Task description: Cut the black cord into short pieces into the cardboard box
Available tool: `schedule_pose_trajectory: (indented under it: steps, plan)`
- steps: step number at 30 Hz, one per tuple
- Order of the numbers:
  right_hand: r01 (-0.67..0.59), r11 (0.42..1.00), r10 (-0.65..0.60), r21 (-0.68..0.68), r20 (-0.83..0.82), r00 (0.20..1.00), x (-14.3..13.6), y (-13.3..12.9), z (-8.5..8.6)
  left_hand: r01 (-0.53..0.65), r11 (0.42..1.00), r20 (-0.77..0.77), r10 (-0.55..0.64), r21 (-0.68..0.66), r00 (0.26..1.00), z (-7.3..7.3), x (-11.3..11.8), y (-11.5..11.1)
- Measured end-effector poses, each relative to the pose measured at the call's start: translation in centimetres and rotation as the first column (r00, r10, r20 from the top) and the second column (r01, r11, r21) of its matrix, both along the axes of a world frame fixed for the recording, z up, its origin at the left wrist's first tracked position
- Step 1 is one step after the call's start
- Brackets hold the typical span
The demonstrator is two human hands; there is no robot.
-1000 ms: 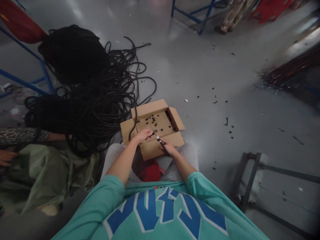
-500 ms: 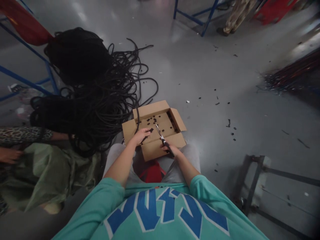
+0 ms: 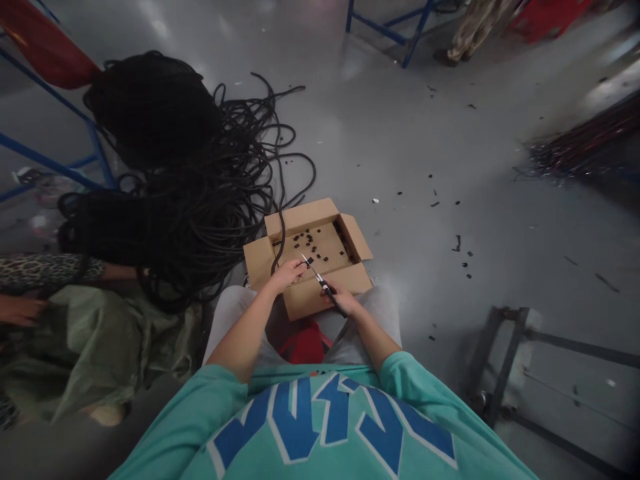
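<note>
My left hand point(image 3: 289, 276) is closed around a black cord point(image 3: 283, 233) that runs up over the far edge of the box to the heap. My right hand point(image 3: 341, 297) grips black-handled scissors point(image 3: 325, 285) above the near flap. Their blades look closed or nearly so and lie at my left fingertips, where the cord's short end shows. Below both hands, an open cardboard box point(image 3: 327, 283) rests by my knees. Small black cut pieces point(image 3: 309, 238) are scattered on its bottom, with more along its right wall.
A big tangled heap of black cord point(image 3: 200, 187) lies to the left. A co-worker's hand point(image 3: 23, 311) and green cloth point(image 3: 85, 333) are at far left. A metal frame point(image 3: 520, 360) stands at right; black scraps point(image 3: 467, 267) dot the floor. Blue legs point(image 3: 390, 32) stand at the back.
The scissors' blades have closed from a partly open position and shifted left to my left fingertips. A black piece now shows just past the blades. The cord over the box has swung slightly right.
</note>
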State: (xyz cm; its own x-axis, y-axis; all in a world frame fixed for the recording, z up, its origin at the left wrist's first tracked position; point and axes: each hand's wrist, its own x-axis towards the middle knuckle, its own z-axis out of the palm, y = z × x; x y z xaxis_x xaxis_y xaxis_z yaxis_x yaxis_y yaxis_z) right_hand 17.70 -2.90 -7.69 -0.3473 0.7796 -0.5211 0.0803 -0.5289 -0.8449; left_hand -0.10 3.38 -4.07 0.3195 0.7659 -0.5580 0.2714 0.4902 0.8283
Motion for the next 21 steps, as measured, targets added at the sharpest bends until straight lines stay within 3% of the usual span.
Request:
schedule_pose_trajectory:
  steps: [8,15,21]
  plan:
    - [0.030,0.999,-0.029,0.011,-0.026,0.999,-0.2,0.0,0.0,0.037,0.997,-0.071,-0.042,-0.067,0.997,0.7,0.6,-0.1]
    - [0.021,0.994,-0.020,0.103,-0.004,1.000,-0.2,0.3,-0.1,0.040,0.993,-0.066,-0.047,-0.109,0.997,0.6,0.3,0.0]
    - [0.010,0.998,-0.015,0.069,0.075,0.997,-0.5,0.1,-0.5,0.087,0.992,-0.037,-0.091,-0.087,0.995,0.0,0.1,0.9]
